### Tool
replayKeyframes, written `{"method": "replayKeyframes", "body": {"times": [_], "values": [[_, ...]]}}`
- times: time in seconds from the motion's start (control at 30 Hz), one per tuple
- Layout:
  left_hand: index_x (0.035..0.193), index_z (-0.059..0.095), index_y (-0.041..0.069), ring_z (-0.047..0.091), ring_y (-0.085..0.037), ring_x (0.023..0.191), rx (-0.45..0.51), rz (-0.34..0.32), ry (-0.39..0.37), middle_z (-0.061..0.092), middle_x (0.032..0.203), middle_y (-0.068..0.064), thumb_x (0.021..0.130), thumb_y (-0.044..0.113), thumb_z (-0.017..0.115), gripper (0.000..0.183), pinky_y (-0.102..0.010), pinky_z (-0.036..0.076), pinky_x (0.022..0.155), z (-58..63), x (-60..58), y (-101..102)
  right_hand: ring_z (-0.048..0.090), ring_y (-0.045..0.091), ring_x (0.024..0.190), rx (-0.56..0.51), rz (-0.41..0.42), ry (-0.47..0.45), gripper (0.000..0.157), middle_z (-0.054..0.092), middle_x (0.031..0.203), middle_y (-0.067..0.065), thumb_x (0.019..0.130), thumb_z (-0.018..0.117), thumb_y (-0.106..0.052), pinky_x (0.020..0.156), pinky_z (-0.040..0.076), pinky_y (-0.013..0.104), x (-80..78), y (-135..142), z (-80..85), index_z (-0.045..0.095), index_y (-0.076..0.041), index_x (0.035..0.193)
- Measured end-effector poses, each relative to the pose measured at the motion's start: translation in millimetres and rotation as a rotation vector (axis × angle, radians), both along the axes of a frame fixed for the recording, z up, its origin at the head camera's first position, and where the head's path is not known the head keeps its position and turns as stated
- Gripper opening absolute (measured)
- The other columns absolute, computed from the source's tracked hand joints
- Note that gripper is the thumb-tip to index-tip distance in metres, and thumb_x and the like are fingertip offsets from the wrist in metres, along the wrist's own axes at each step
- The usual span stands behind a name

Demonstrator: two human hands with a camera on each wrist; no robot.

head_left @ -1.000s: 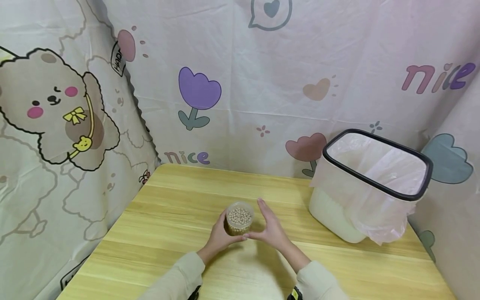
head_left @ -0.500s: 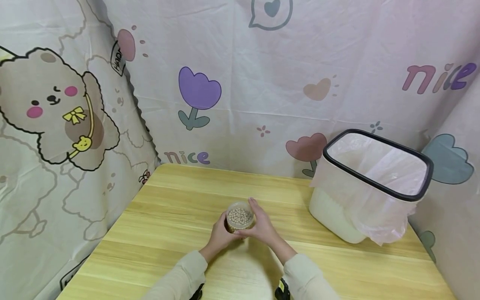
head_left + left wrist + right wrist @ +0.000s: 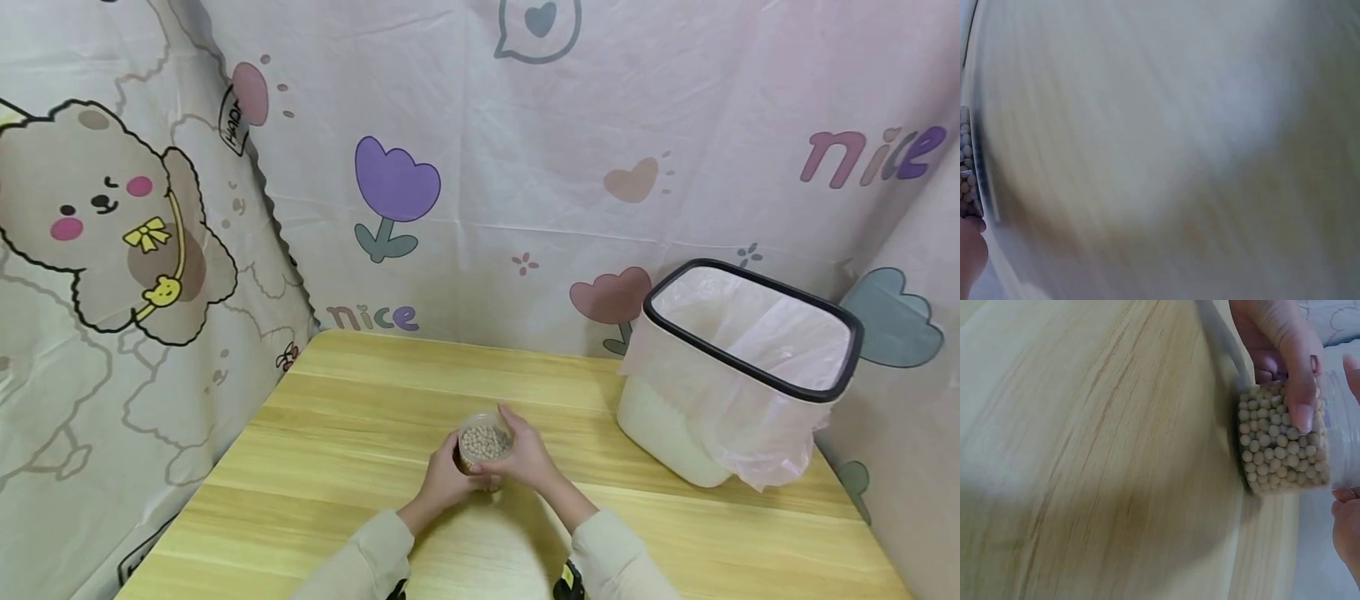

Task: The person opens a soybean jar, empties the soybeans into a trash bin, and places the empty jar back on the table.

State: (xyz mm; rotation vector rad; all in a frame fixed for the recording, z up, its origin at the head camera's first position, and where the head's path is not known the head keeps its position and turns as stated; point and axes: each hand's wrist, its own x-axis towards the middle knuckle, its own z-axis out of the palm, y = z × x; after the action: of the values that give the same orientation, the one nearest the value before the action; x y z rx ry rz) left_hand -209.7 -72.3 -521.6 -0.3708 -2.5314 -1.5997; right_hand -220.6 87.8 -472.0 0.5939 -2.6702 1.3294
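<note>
A clear jar point(image 3: 484, 443) of small round beige balls is near the middle of the table in the head view. My left hand point(image 3: 442, 477) grips its left side; in the right wrist view its thumb lies along the jar's body point(image 3: 1282, 453). From the right, my right hand point(image 3: 529, 457) curls round the jar's top, fingers at the far side and thumb at the near side. Only parts of that hand point(image 3: 1349, 534) show at the right wrist view's edge. A sliver of the jar point(image 3: 966, 162) shows in the left wrist view. I cannot tell whether a lid is on.
A white bin point(image 3: 667, 425) with a black rim and a pink liner bag stands at the right of the wooden table point(image 3: 360, 408). Printed cloth point(image 3: 480, 183) hangs behind the table and along its sides.
My right hand has moved left from beside the jar and taken hold of its top. The jar has shifted slightly toward me and to the right, with my left hand staying on it.
</note>
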Motion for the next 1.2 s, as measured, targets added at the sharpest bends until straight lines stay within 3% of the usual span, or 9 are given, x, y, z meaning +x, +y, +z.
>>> {"method": "replayKeyframes", "body": {"times": [0.13, 0.23, 0.47, 0.67, 0.77, 0.97, 1.2], "values": [[0.129, 0.039, 0.0, 0.053, -0.03, 0.114, 0.015, -0.032, 0.004, 0.054, 0.124, -0.017, 0.058, 0.035, 0.083, 0.09, -0.044, 0.044, 0.097, 5.8, 5.2, 2.7, 0.045, 0.04, 0.119, -0.019, -0.018, 0.018, 0.098, 0.043, 0.132, 0.025, 0.055, 0.084, -0.033, 0.098, 0.04, 0.051, 5.4, 2.6, 4.0, 0.038, 0.004, 0.133], [0.128, 0.039, -0.003, 0.053, -0.032, 0.113, 0.063, -0.071, 0.005, 0.053, 0.123, -0.019, 0.059, 0.025, 0.084, 0.086, -0.043, 0.044, 0.096, 23.4, 13.8, 5.4, 0.046, 0.039, 0.116, -0.045, -0.028, 0.015, 0.095, 0.043, 0.131, 0.023, 0.054, 0.085, -0.032, 0.095, 0.042, 0.053, 10.0, 3.6, 8.2, 0.041, 0.001, 0.131], [0.126, 0.04, -0.002, 0.053, -0.029, 0.112, 0.134, -0.135, 0.007, 0.053, 0.122, -0.015, 0.059, 0.013, 0.082, 0.08, -0.033, 0.046, 0.096, 35.5, 19.7, 8.3, 0.048, 0.034, 0.115, -0.071, -0.008, 0.048, 0.091, 0.046, 0.13, 0.017, 0.053, 0.086, -0.029, 0.093, 0.045, 0.05, 21.5, 7.3, 21.8, 0.044, -0.002, 0.129], [0.123, 0.042, -0.007, 0.055, -0.03, 0.108, 0.119, -0.159, 0.035, 0.055, 0.119, -0.017, 0.061, 0.009, 0.079, 0.074, -0.03, 0.048, 0.094, 62.5, 33.7, 10.4, 0.051, 0.032, 0.112, -0.084, 0.011, 0.096, 0.089, 0.048, 0.127, 0.015, 0.054, 0.085, -0.029, 0.091, 0.047, 0.049, 30.2, 11.6, 30.7, 0.045, 0.0, 0.128], [0.125, 0.041, -0.008, 0.056, -0.033, 0.107, 0.117, -0.18, 0.076, 0.055, 0.119, -0.019, 0.061, 0.008, 0.078, 0.075, -0.03, 0.048, 0.093, 62.4, 34.8, 11.2, 0.051, 0.032, 0.112, -0.089, 0.006, 0.103, 0.087, 0.049, 0.127, 0.014, 0.055, 0.084, -0.029, 0.09, 0.047, 0.049, 33.5, 13.2, 33.3, 0.045, 0.0, 0.128], [0.128, 0.042, 0.003, 0.056, -0.027, 0.108, 0.108, -0.189, 0.094, 0.056, 0.121, -0.011, 0.06, 0.016, 0.082, 0.08, -0.027, 0.048, 0.093, 44.0, 26.1, 13.9, 0.053, 0.025, 0.11, -0.085, -0.016, 0.075, 0.082, 0.052, 0.126, 0.009, 0.054, 0.084, -0.024, 0.091, 0.048, 0.044, 38.0, 17.8, 39.3, 0.049, -0.005, 0.126], [0.128, 0.044, 0.007, 0.057, -0.022, 0.106, 0.11, -0.217, 0.095, 0.058, 0.119, -0.008, 0.057, 0.024, 0.084, 0.083, -0.025, 0.049, 0.091, 47.1, 23.2, 16.7, 0.055, 0.023, 0.108, -0.085, 0.012, 0.095, 0.08, 0.053, 0.124, 0.007, 0.054, 0.084, -0.022, 0.088, 0.05, 0.038, 40.3, 25.1, 46.6, 0.049, -0.005, 0.124]]}}
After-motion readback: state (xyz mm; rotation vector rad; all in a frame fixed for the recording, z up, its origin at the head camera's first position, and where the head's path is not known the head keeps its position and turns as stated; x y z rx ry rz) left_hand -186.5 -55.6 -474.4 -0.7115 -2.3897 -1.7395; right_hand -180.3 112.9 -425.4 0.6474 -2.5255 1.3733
